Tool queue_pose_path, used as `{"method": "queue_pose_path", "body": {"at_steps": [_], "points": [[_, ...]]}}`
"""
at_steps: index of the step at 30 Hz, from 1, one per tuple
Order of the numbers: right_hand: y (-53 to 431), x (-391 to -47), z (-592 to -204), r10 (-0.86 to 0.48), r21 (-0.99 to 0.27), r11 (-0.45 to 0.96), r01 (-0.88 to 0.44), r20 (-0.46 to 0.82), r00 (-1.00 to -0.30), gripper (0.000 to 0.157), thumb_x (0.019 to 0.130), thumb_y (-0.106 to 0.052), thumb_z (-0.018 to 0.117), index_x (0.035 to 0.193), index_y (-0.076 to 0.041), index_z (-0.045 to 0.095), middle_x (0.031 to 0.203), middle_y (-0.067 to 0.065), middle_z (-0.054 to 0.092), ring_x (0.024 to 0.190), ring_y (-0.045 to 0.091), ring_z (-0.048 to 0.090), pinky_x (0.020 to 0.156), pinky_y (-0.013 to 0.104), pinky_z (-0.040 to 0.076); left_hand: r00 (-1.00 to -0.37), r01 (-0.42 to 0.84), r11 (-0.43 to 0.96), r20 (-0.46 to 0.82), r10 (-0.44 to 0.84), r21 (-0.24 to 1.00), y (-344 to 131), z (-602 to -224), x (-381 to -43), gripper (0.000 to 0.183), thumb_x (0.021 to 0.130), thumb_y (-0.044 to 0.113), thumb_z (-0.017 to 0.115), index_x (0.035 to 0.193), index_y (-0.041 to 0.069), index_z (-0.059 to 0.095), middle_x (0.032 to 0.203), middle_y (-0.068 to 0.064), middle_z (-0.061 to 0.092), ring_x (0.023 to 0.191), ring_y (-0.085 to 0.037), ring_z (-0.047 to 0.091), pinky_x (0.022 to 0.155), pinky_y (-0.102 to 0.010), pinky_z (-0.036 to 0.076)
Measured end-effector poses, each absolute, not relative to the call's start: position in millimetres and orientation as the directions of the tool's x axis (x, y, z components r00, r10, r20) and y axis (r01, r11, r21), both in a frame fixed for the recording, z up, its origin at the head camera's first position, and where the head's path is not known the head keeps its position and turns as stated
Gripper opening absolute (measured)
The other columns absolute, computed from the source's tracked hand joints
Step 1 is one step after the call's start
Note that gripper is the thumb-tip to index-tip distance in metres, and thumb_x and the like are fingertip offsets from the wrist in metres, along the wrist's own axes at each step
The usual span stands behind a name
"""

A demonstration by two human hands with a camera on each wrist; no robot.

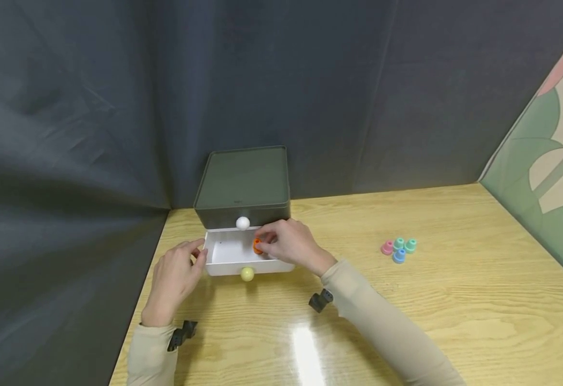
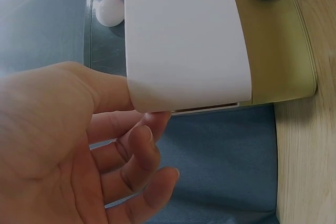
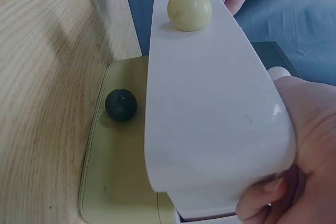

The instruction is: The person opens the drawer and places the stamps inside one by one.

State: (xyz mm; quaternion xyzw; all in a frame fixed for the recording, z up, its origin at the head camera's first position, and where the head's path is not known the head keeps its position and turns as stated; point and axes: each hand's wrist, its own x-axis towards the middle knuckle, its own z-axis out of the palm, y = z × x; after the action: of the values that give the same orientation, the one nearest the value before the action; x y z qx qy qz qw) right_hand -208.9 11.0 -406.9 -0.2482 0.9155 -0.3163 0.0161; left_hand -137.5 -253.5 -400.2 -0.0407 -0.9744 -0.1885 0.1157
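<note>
Orange cup (image 1: 256, 247) inside white drawer (image 1: 228, 269), nearer right edge than left. Right hand (image 1: 288, 242) pinches it from above; left hand (image 1: 174, 276) pinches drawer's left edge. Best: left braces drawer, right moves cup straight up or down, clear of edges.

I can read no text, brand, label or number in any of my three views. The nearest thing to lettering that I see from the head camera is a tiny dark mark (image 1: 237, 202) on the top of the dark green drawer unit (image 1: 245, 177) — it sits close to the front edge, roughly midway along it. It is too small and blurred for me to make out, and I cannot tell whether it is a word or a logo.
</note>
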Motion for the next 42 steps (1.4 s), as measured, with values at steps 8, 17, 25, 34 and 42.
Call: {"method": "queue_pose_path", "body": {"at_steps": [8, 17, 25, 34, 42], "points": [[16, -208, -409, -0.49, -0.638, 0.627, -0.447, 0.124, -0.863, 0.022, 0.094, -0.024, 0.08, 0.116, -0.021, 0.083, 0.09, -0.011, 0.081, 0.07, -0.003, 0.069, 0.062, 0.024, 0.048, -0.972, 0.123, 0.927, 0.233, 0.039, 0.355, -252, -403, -138, 0.035, 0.103, 0.019, 0.065, 0.132, 0.001, 0.073, 0.102, -0.014, 0.077, 0.061, -0.018, 0.05, 0.053, -0.031, 0.038], [26, -210, -411, -0.556, -0.709, 0.51, -0.487, 0.16, -0.815, 0.026, 0.095, -0.027, 0.081, 0.119, -0.015, 0.081, 0.088, -0.011, 0.08, 0.074, 0.001, 0.072, 0.066, 0.024, 0.053, -0.972, 0.119, 0.929, 0.23, 0.038, 0.349, -251, -403, -140, 0.036, 0.103, 0.019, 0.064, 0.133, 0.0, 0.073, 0.102, -0.013, 0.078, 0.063, -0.018, 0.052, 0.055, -0.032, 0.039], [43, -211, -408, -0.561, -0.73, 0.473, -0.494, 0.184, -0.807, 0.024, 0.096, -0.023, 0.08, 0.118, -0.013, 0.08, 0.089, -0.008, 0.079, 0.071, 0.004, 0.069, 0.065, 0.026, 0.056, -0.975, 0.119, 0.924, 0.217, 0.04, 0.364, -250, -405, -141, 0.036, 0.103, 0.019, 0.065, 0.134, 0.001, 0.072, 0.103, -0.014, 0.078, 0.059, -0.016, 0.049, 0.053, -0.032, 0.037], [56, -205, -407, -0.475, -0.667, 0.464, -0.582, 0.367, -0.8, 0.016, 0.093, -0.02, 0.083, 0.107, -0.011, 0.084, 0.088, -0.006, 0.079, 0.08, 0.006, 0.068, 0.068, 0.024, 0.052, -0.976, 0.105, 0.928, 0.215, 0.028, 0.357, -252, -402, -139, 0.037, 0.104, 0.019, 0.064, 0.135, 0.001, 0.072, 0.103, -0.014, 0.078, 0.062, -0.018, 0.052, 0.054, -0.032, 0.039], [65, -200, -408, -0.401, -0.692, 0.46, -0.556, 0.397, -0.826, 0.013, 0.093, -0.017, 0.082, 0.104, -0.012, 0.084, 0.091, -0.003, 0.08, 0.081, 0.009, 0.07, 0.06, 0.023, 0.05, -0.97, 0.121, 0.929, 0.241, 0.035, 0.351, -254, -401, -137, 0.036, 0.103, 0.018, 0.065, 0.133, 0.0, 0.073, 0.101, -0.014, 0.078, 0.063, -0.019, 0.052, 0.054, -0.032, 0.038]]}}
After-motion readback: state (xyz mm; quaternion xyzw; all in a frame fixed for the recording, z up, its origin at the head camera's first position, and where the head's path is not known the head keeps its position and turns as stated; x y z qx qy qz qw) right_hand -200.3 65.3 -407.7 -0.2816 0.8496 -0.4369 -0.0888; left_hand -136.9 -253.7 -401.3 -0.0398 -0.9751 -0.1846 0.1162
